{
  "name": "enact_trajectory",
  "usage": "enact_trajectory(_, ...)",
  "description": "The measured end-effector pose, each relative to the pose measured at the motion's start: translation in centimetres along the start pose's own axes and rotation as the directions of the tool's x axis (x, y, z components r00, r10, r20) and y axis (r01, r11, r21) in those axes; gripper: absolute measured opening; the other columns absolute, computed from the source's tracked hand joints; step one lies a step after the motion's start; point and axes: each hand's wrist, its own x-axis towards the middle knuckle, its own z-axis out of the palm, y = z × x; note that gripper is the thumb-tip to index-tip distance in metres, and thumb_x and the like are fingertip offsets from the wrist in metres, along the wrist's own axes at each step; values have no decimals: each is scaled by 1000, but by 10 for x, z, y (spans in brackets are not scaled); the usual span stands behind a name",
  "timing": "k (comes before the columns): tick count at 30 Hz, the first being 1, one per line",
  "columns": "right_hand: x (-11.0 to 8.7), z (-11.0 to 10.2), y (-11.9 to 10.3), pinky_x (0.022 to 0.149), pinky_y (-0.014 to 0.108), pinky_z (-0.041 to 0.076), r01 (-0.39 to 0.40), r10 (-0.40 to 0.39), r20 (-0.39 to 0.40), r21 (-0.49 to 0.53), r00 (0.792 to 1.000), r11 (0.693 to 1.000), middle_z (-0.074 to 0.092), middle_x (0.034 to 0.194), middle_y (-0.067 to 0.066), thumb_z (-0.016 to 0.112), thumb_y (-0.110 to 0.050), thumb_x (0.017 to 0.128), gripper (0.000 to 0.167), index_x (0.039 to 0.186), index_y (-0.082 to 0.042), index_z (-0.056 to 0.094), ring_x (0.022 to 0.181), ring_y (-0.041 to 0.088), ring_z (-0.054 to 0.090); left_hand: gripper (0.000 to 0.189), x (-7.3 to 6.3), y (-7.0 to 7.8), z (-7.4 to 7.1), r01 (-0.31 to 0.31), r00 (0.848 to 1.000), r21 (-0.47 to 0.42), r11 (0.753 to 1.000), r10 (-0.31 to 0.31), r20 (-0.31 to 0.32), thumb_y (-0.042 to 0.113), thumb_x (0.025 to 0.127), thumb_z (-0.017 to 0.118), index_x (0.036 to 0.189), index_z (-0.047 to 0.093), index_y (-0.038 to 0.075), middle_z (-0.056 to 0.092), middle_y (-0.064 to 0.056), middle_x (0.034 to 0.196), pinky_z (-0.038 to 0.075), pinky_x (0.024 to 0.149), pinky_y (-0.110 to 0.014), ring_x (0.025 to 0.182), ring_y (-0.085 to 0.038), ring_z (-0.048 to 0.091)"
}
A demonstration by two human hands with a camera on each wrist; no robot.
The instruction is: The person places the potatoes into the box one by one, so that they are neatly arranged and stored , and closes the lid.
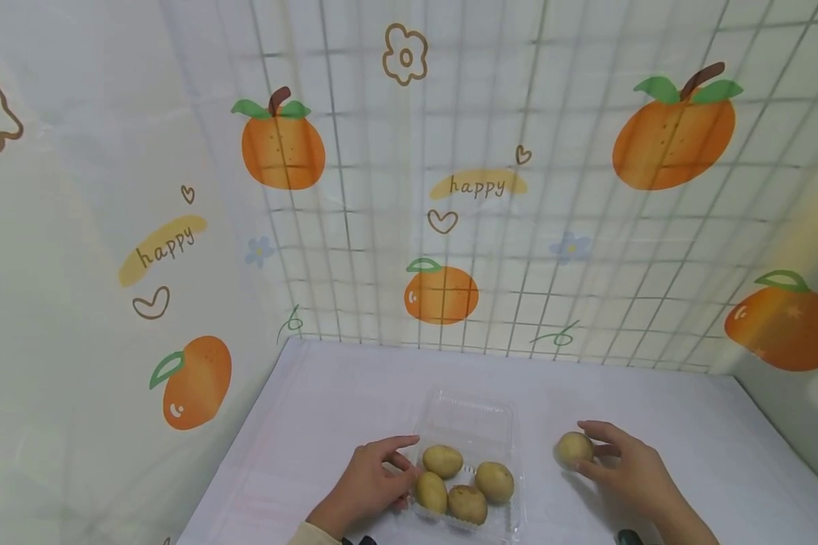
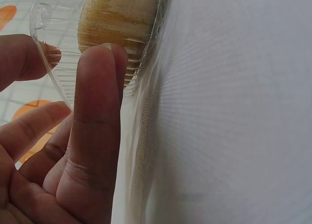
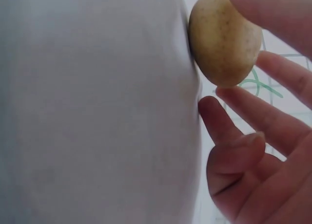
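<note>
A clear plastic clamshell box [image 1: 521,492] lies with its lid [image 1: 469,418] folded back, holding several potatoes [image 1: 494,482]. My left hand [image 1: 375,475] is at the box's left side. In the left wrist view its fingers [image 2: 97,102] pinch the ribbed wall, one fingertip showing through the plastic; a potato [image 2: 119,17] is behind that wall. To the right of the box, my right hand [image 1: 630,462] holds a single potato [image 1: 574,450] between thumb and fingers. This potato [image 3: 219,39] seems to touch the white surface in the right wrist view.
The white table [image 1: 341,393] meets a backdrop [image 1: 375,227] printed with oranges and "happy" labels, with a grid showing through it. Similar sheeting hangs at both sides. Dark objects [image 1: 629,537] are partly cut off at the bottom edge.
</note>
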Motion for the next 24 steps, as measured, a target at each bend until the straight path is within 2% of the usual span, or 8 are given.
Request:
enact_trajectory(7, 6, 3, -4, 100, 73, 44, -104, 105, 35, -31, 994, 994, 63, 141, 24, 92, -56, 75, 90, 144, -6, 61, 123, 49, 62, 56, 2, -3, -1, 12, 1000, -13, 1000, -12, 6, 20, 97, 77, 149, 60, 11, 76, 3, 99, 62, 59, -31, 66, -22, 75)
enact_trajectory(12, 9, 6, -2, 103, 72, 42, -149, 151, 56, -41, 987, 988, 63, 139, 27, 89, -64, 73, 97, 144, -4, 60, 129, 52, 56, 56, 3, -5, -1, 1, 1000, -9, 1000, -1, 4, 20, 97, 77, 149, 60, 12, 77, 3, 99, 62, 59, -31, 66, -22, 75)
enact_trajectory(24, 5, 4, -4, 101, 73, 44, -86, 89, 32, -82, 996, 993, 67, 131, 27, 88, -62, 76, 91, 138, -1, 63, 126, 53, 57, 56, 1, 1, 1, 21, 1000, -1, 1000, -21, -2, 19, 97, 77, 149, 60, 12, 76, 3, 99, 61, 59, -30, 65, -21, 74)
